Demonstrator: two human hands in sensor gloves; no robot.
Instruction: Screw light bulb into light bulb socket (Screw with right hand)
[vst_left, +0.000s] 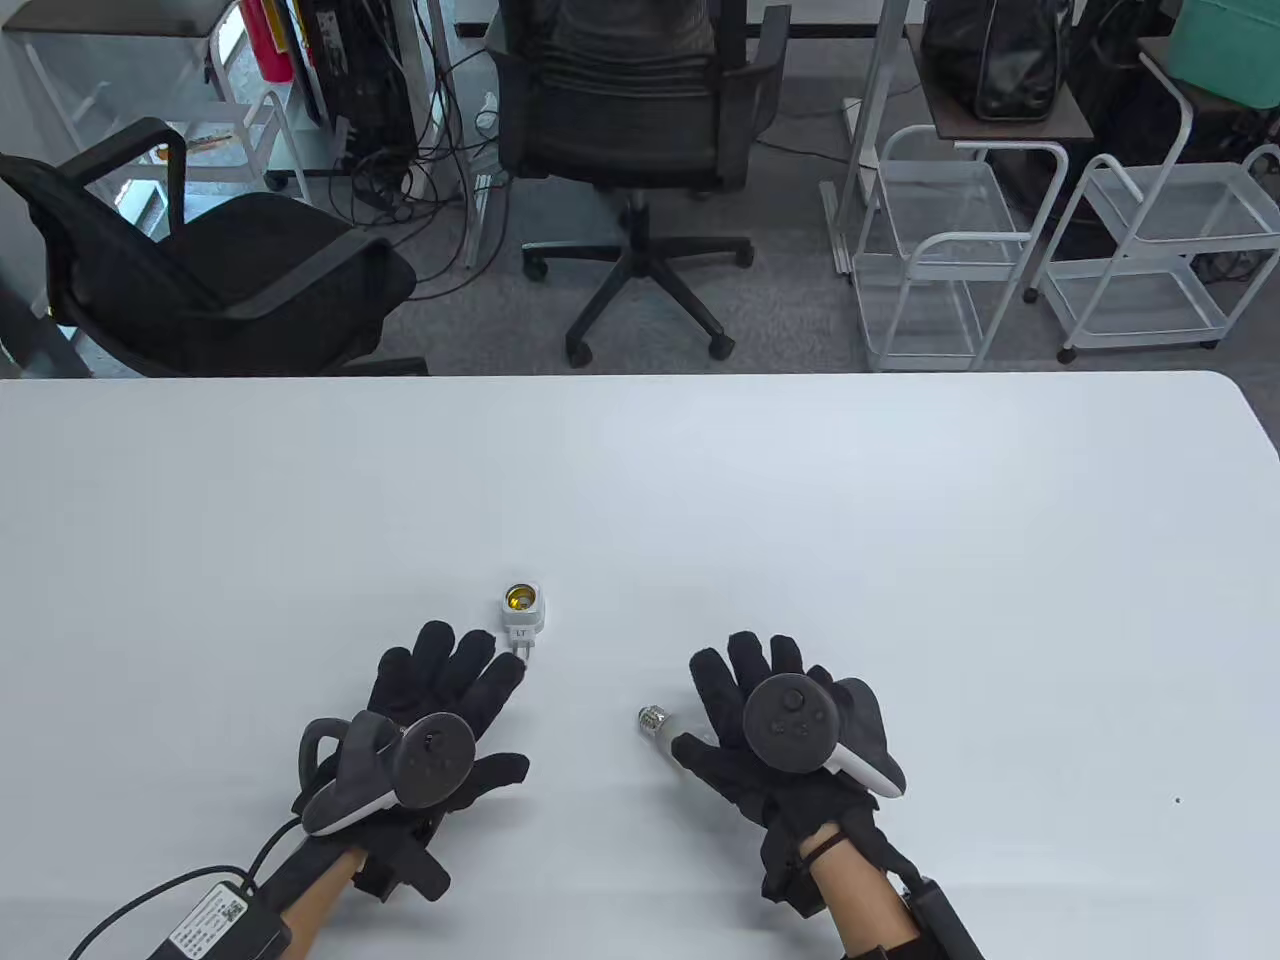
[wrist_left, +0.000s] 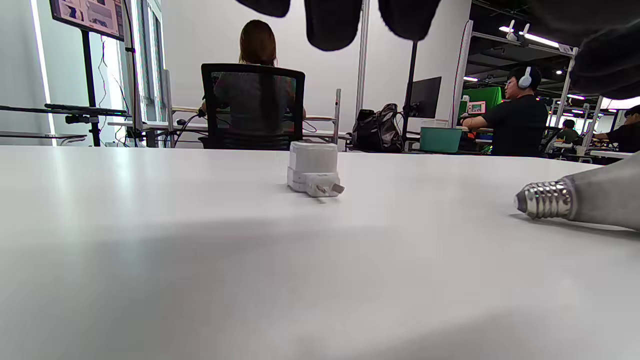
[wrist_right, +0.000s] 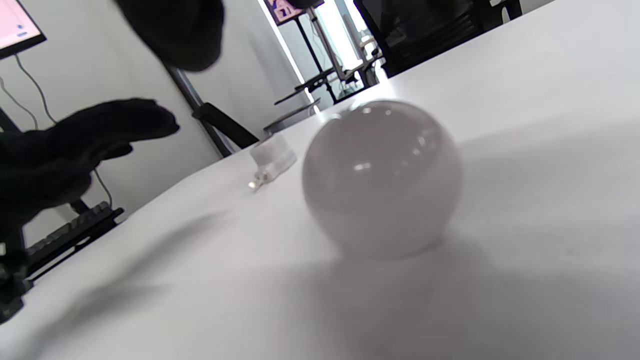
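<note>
Table view: light bulb (vst_left: 655, 720) lies on the table (vst_left: 900, 560) under the spread right hand (vst_left: 780, 730) (untouched); socket (vst_left: 522, 606) just beyond the spread left hand (vst_left: 430, 730).

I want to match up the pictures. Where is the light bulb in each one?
Table view: the bulb lies low and middle, its glass under the right hand.
Left wrist view: at the right edge, on its side, screw base pointing left.
Right wrist view: big and close in the middle, round glass end toward the camera.
Shared landmark: the white socket.
</note>
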